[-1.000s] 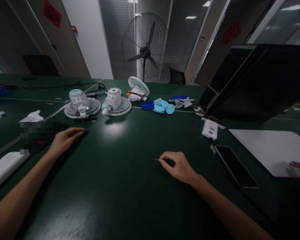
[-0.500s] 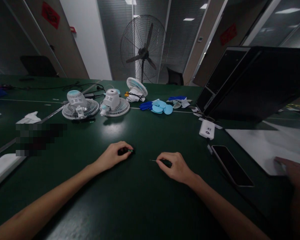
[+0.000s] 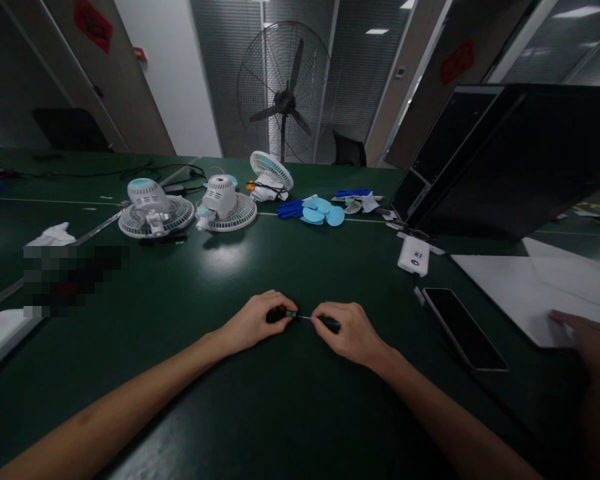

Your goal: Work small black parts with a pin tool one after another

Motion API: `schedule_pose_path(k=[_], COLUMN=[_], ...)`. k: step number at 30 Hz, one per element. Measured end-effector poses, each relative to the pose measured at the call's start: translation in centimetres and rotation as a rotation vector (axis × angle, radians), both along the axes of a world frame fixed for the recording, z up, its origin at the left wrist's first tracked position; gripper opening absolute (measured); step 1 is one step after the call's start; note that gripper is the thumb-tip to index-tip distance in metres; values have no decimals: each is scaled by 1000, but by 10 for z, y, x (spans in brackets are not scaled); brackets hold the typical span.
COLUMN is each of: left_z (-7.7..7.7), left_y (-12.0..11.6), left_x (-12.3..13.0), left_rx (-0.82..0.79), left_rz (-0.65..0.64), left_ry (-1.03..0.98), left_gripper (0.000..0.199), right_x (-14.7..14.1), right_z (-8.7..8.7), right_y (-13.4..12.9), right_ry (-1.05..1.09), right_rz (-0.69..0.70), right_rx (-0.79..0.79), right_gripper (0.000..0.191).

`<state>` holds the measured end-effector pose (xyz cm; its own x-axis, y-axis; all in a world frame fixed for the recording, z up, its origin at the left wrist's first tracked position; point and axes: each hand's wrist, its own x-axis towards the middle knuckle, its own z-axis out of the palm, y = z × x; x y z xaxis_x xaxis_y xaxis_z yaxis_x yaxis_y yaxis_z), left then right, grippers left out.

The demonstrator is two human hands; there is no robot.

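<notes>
Between the thumb and fingers of my left hand (image 3: 257, 323) is a small green and black piece (image 3: 291, 313), too small to name for sure. My right hand (image 3: 350, 331) pinches a screwdriver (image 3: 333, 324) with a dark handle. Its thin metal shaft points left, and the tip is at or just short of the green piece; I cannot tell if they touch. Both hands are low over the green table (image 3: 260, 413), their fingertips a short gap apart. The palm side of each hand is mostly hidden.
Fan heads (image 3: 155, 208) and a light-blue fan blade (image 3: 323, 211) lie at the back, beside blue gloves (image 3: 290, 209). Rightward are a white device (image 3: 413, 256), a phone (image 3: 464, 328), paper (image 3: 505, 287), a large black monitor (image 3: 510, 167) and another person's hand (image 3: 587, 337).
My left hand has moved right with the green piece, closing most of the gap to the screwdriver's tip. My right hand has stayed nearly in place. The view has shifted slightly.
</notes>
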<state>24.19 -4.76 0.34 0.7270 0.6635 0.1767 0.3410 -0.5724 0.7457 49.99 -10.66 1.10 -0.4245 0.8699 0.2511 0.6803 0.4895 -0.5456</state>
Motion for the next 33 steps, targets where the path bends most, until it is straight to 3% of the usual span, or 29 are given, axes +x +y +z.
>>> schedule_pose_path(k=[10, 16, 25, 30, 33], left_z=[-1, -1, 0, 1, 1], left_y=[-2, -1, -4, -6, 1], left_x=[1, 1, -2, -15, -35], left_rx=[-51, -41, 11, -15, -2], left_rz=[-15, -32, -53, -74, -37], left_ry=[-2, -20, 22, 29, 56], left_gripper=[30, 28, 34, 40, 38], right_x=[-7, -20, -4, -3, -2], right_z=[-2, 2, -7, -5, -3], right_y=[-1, -1, 3, 1, 1], right_ry=[37, 280, 246, 232, 232], right_rz=[23, 70, 3, -3, 0], right_rx=[-16, 3, 27, 17, -1], right_gripper=[13, 15, 14, 15, 15])
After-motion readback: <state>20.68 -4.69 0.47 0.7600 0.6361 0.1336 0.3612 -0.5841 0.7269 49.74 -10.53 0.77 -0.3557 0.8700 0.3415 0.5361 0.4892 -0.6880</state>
